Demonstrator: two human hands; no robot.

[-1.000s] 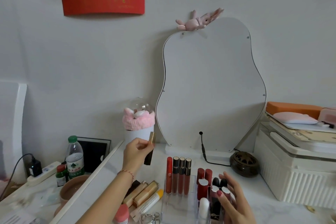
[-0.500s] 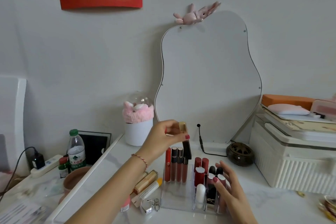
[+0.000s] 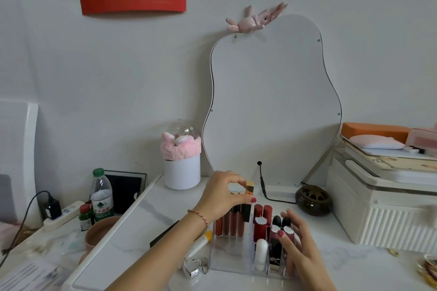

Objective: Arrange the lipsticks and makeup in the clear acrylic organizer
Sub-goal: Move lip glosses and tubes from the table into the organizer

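Now our left hand pinches the gold-capped lipstick upright to slot it in, while our right hand, fingers spread, steadies the organizer near the table's front edge.

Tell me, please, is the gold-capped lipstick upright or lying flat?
Upright: the left hand pinches the gold-capped lipstick vertically, cap up, its base beside the standing lip glosses.

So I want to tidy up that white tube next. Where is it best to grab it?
Pinch the white tube by its rounded top, coming straight down from above. It stands upright in a front slot of the clear organizer. The walls hide its lower body, and the right hand rests beside it.
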